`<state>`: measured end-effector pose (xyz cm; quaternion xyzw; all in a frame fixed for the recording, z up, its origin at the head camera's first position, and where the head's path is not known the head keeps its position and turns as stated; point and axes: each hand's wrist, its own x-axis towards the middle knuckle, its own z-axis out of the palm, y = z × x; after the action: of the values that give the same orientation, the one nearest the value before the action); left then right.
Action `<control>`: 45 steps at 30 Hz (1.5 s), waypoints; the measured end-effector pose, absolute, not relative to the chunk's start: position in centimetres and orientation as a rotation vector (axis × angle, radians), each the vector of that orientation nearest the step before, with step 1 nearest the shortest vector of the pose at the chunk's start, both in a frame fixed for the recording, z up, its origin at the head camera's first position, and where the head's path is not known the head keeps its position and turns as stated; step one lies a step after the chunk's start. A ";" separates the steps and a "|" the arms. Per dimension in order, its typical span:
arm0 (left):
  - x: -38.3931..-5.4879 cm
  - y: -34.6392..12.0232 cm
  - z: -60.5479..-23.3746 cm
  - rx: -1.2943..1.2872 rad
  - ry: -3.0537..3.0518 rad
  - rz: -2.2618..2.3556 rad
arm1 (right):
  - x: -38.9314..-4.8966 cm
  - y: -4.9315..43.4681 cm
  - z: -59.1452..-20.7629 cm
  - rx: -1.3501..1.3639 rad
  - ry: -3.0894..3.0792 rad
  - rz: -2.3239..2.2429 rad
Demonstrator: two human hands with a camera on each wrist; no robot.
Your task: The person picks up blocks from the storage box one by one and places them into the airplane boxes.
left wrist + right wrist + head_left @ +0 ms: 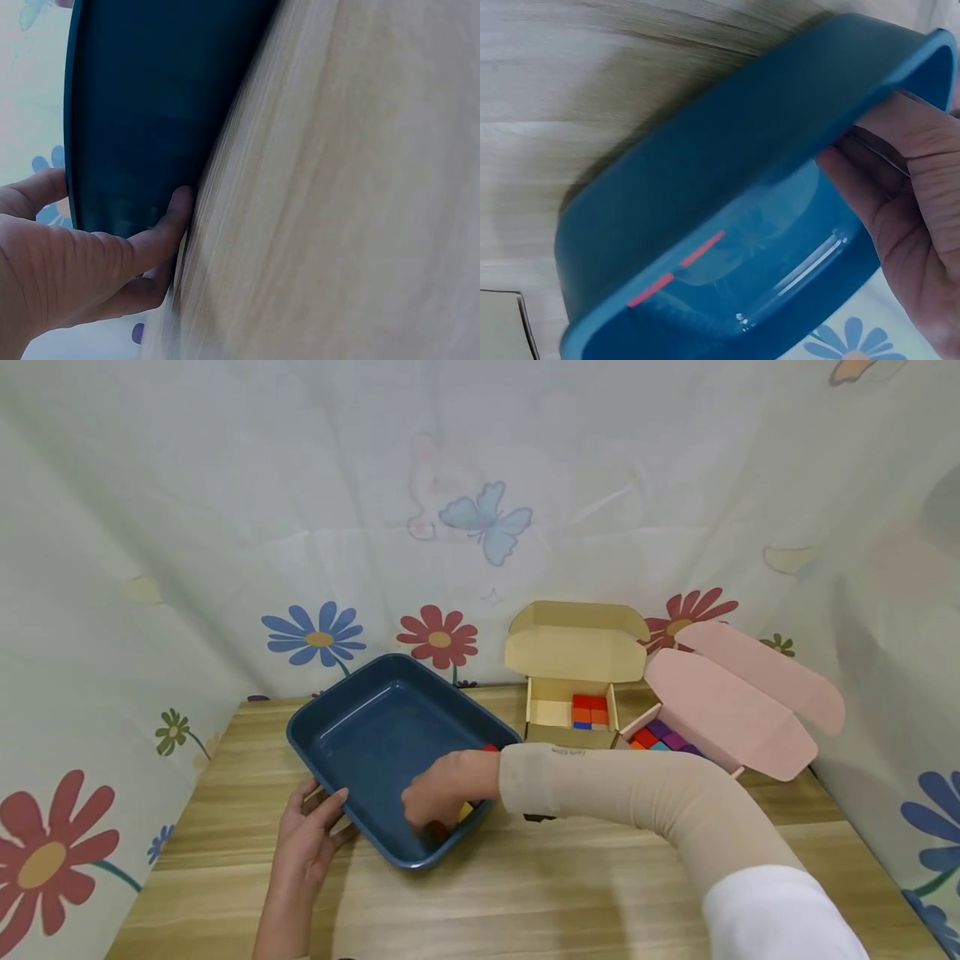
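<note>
A deep blue rectangular tray stands at an angle on the table. My left hand grips its left edge; in the left wrist view that hand has its digits spread along the rim and outer wall. My right hand reaches down inside the tray's near right end, fingers bent. Beside it a yellow block and a bit of a red block show. In the right wrist view the right hand's fingertips are hidden behind the tray wall, so I cannot tell what they hold. Two red edges show past the rim there.
Behind the right forearm stands an open cream box with several red, orange and blue blocks on its right side. An open pink box to its right holds several coloured blocks. A flower-printed curtain hangs behind the wood-grain table.
</note>
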<state>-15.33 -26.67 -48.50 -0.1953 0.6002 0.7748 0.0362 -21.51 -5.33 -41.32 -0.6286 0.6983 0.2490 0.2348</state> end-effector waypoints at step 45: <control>-15.4 -26.8 -48.7 -0.563 1.847 2.379 | -30.0 12.2 -35.1 -1.824 2.379 0.299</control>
<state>-15.44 -26.80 -48.75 -0.1837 0.6023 0.7759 0.0390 -30.03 12.20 -35.14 -0.6042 0.7880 0.0989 0.0646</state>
